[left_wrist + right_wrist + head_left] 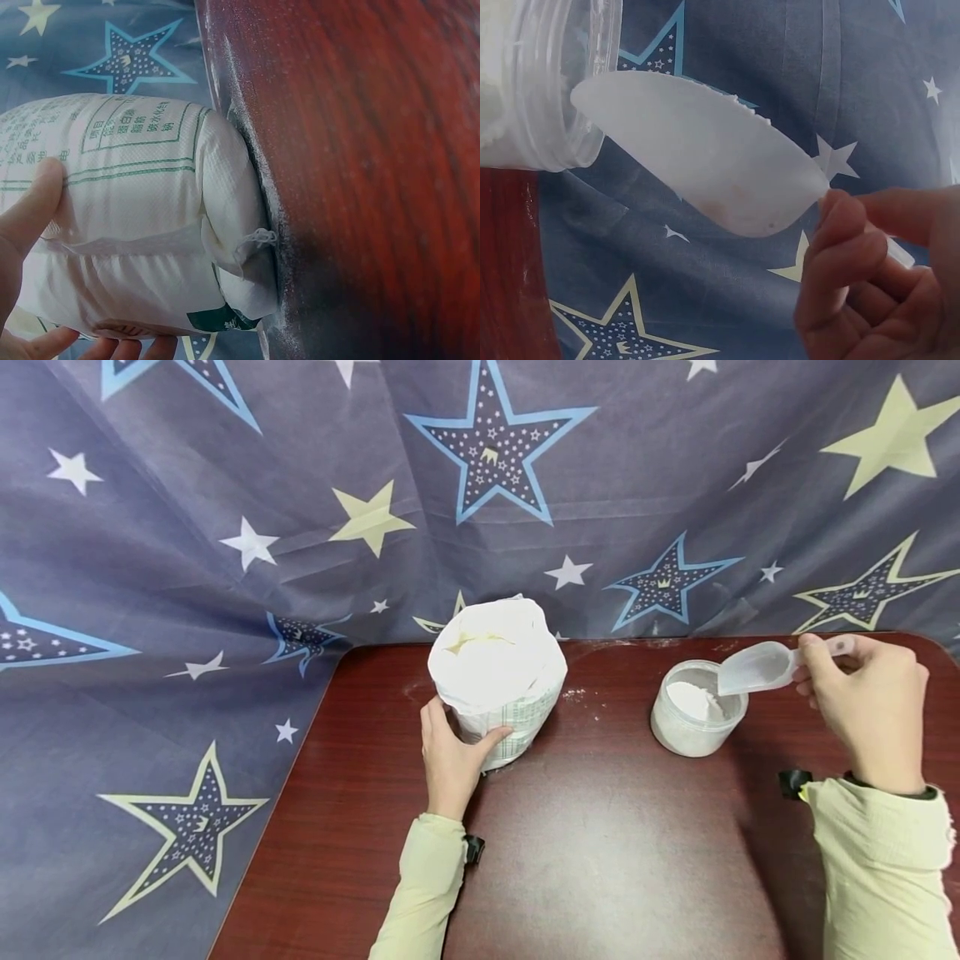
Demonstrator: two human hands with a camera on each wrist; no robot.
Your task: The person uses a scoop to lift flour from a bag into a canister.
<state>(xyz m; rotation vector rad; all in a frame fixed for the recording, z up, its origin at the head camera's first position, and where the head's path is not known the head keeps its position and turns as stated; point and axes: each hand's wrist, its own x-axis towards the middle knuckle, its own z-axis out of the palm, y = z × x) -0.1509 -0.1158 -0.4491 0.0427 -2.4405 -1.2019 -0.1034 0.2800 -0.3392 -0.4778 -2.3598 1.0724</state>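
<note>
Hand L (pixel 452 758) clamped on lower part of white sack (pixel 517 727), thumb one side, fingers opp. Sack open-topped, green print, at approx. 11 o'clock on desk (pixel 600 868). Hand R (pixel 873 693), well apart at approx. 2 o'clock, pinches handle of transl. scoop (pixel 757 667), blade pointing approx. 9 o'clock. Scoop tip at mouth of clear jar (pixel 692 741); rim contact: can't tell. Jar upright betw. 1 and 2 o'clock, part-filled w/ white powder (pixel 692 697). Spilled specks (pixel 573 695) at sack's 3 o'clock. Star-print cloth (pixel 292 460) hangs at 12 o'clock.
</note>
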